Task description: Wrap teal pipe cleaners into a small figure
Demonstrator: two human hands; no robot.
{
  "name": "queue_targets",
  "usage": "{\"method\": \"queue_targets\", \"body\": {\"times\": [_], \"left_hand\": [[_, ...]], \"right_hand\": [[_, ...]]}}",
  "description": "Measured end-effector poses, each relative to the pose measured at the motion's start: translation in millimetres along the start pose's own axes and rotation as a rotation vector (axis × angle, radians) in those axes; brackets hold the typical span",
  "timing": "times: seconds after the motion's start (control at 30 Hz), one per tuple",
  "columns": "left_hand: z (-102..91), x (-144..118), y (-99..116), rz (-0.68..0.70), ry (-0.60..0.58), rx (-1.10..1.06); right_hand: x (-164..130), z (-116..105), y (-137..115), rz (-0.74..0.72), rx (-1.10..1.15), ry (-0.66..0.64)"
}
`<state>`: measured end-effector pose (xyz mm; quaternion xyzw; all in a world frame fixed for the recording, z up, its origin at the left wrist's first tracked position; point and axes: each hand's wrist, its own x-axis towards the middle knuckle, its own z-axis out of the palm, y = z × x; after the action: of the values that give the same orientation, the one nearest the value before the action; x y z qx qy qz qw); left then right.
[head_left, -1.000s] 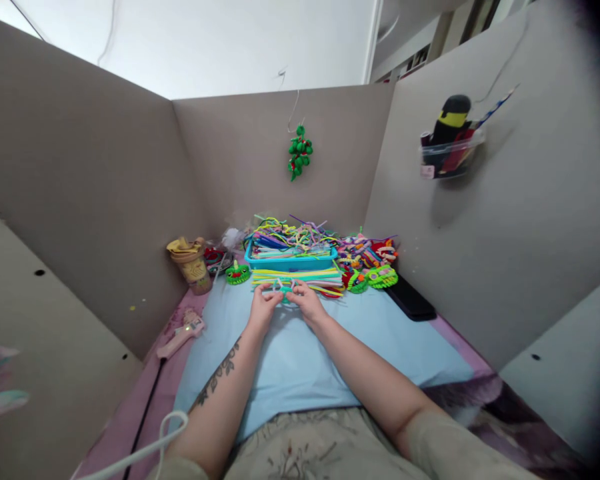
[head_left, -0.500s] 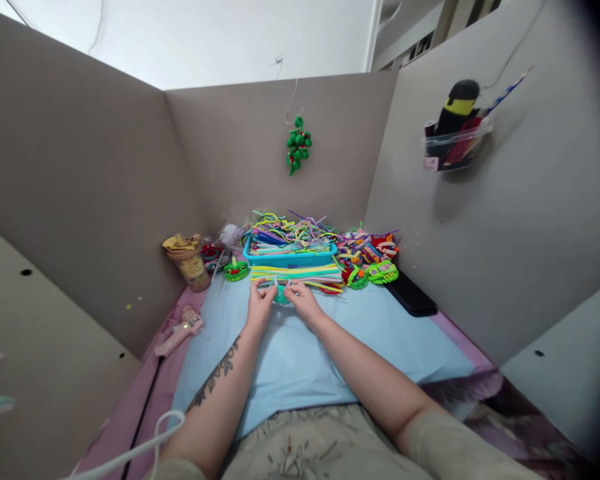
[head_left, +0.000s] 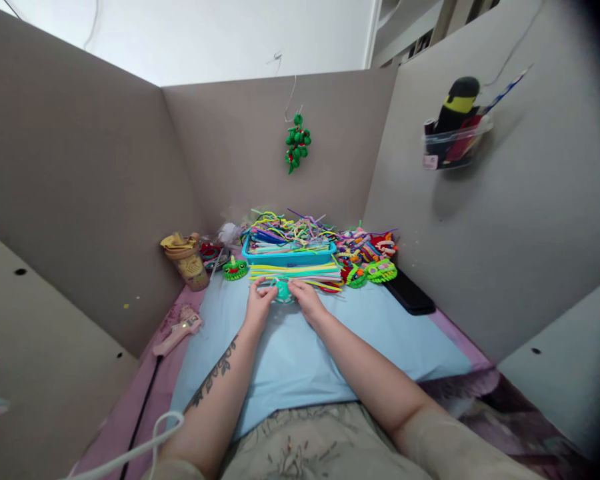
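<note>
Between my two hands is a small rounded teal piece (head_left: pixel 283 291) with a pale strand on it; its finer make is too small to tell. My left hand (head_left: pixel 261 299) pinches it from the left with thumb and fingers. On the other side my right hand (head_left: pixel 305 299) closes on its right edge. Just beyond the fingers lies a row of coloured fuzzy stems (head_left: pixel 295 272), yellow, teal and pink. A blue basket (head_left: pixel 290 259) heaped with more stems stands behind that row.
A pink glue gun (head_left: pixel 179 335) and a cup (head_left: pixel 190 268) are at the left. Green frog-like fuzzy figures (head_left: pixel 381 271) and a black phone-like slab (head_left: pixel 407 293) lie at the right. Grey panels (head_left: pixel 280 133) enclose three sides. A white cable (head_left: pixel 150 443) crosses near my left forearm.
The teal piece has turned so that more of its round face shows, and its pale strand sits differently. My right hand has shifted slightly to the right.
</note>
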<state>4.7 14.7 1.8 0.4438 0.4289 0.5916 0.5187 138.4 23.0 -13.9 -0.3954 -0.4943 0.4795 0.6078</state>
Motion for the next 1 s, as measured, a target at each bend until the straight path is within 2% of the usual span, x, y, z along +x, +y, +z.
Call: {"method": "queue_targets", "body": {"times": [0.1,0.2,0.3,0.43,0.53,0.7,0.8,0.9,1.0], "left_hand": [[-2.6,2,0,-0.027,0.052,-0.019],[-4.4,2,0,-0.005,0.08,-0.046],[-4.1,1,0,-0.005,0.033,-0.034],[-0.4,-5,4,-0.013,-0.088,0.007],[3.3,-9,10,0.002,-0.107,0.011],[3.3,-13,19,-0.035,0.051,-0.049],[-1.3,-11,21,-0.033,0.184,-0.082],[-4.6,-9,22,-0.098,0.292,-0.135],[-4.3,-8,25,-0.21,0.342,-0.227]], "right_hand": [[0,0,-3,0.042,0.01,-0.004],[-1,-2,-6,-0.029,-0.099,-0.014],[-1,-3,-9,-0.059,-0.136,0.0],[1,-4,-11,-0.017,-0.08,0.042],[1,-3,-12,0.026,-0.047,0.062],[-5,-4,-21,0.126,-0.035,0.22],[-6,-11,-33,0.174,-0.044,0.249],[3,-26,-44,0.107,-0.201,0.205],[19,-42,-48,-0.076,-0.571,0.039]]}}
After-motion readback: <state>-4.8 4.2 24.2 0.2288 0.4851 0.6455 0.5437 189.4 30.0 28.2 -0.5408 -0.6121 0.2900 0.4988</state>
